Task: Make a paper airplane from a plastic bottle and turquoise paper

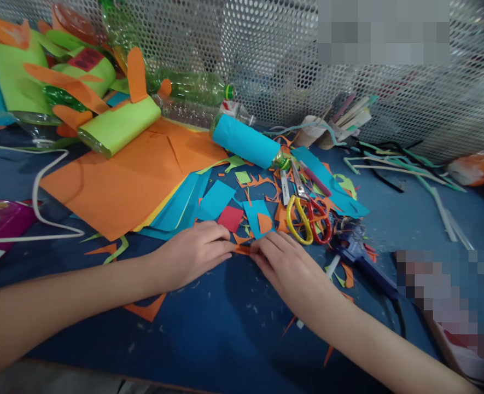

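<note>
hands: two, one left hand (198, 251) plus one right hand (287, 262)
orange paper strip (242, 249) at the fingertips: looks like one
scissors (310, 216): one pair
glue gun (362, 260): just the one
blue-wrapped bottle (245, 141): one
green-wrapped bottles (122, 126): at least three, they overlap
unwrapped green bottles (200, 85): two or more
red paper square (231, 219): one
small blue paper rectangles (216, 200): two
white cable (53, 167): one
orange scraps (149, 312): loads, too jumbled to count

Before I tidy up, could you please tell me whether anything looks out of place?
Orange and green paper offcuts lie strewn around the scissors and the blue glue gun, which looks untidy rather than damaged.
</note>
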Demonstrator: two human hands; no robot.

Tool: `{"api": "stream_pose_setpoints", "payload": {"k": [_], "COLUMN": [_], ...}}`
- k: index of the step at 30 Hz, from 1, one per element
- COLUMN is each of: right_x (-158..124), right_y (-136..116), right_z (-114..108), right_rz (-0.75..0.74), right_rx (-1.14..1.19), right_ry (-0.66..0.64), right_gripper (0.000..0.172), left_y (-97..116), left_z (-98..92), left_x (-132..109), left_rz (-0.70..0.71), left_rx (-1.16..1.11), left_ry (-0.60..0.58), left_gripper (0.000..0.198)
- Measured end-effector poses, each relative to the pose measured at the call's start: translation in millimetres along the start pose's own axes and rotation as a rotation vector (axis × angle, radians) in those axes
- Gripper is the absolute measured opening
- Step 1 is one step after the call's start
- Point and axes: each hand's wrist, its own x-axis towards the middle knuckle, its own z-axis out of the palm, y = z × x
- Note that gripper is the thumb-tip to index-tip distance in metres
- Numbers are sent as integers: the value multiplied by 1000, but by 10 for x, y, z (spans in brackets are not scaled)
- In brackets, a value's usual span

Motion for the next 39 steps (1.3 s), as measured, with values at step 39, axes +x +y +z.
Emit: {"api": "stream_pose_setpoints", "payload": {"k": [39], "right_x": [-19], "right_y": [-65], "right_z": [-378], "right_rz": [274], "right_rx": [995], "right_ry": [174], "right_gripper": [18], "left_y": [229], "left_z": [-522], "left_x": [292], "left_rz": [278], "left_rx": [329], "left_ry": [303], "left_gripper": [18]}}
